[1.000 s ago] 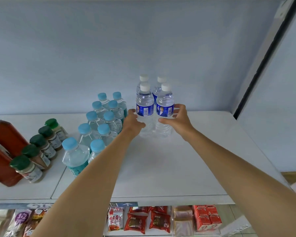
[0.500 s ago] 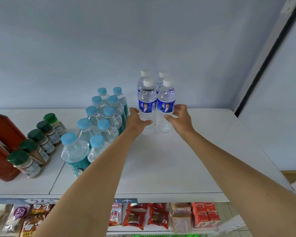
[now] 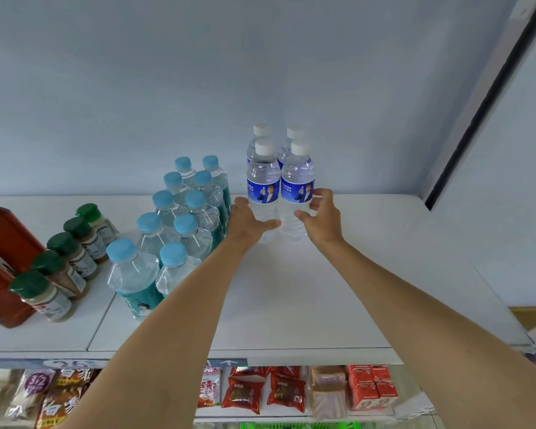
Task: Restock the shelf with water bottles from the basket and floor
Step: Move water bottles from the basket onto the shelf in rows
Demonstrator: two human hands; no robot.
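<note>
Moved: front bottles (image 3: 279, 193) nudged back, centre frame — placement nearly done.
Left hand (image 3: 248, 218): grasping left bottle.
Right hand (image 3: 321, 215): grasping right bottle.

Clear glossy plastic water bottles (image 3: 263, 184) with glossy labels on matt white shelf (image 3: 291, 298)

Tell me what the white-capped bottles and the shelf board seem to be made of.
White-capped bottles: clear thin plastic, glossy, ribbed lower body you can see through; caps look like opaque matte plastic. Shelf board: smooth white panel, probably painted metal or laminate; cannot tell which.
</note>
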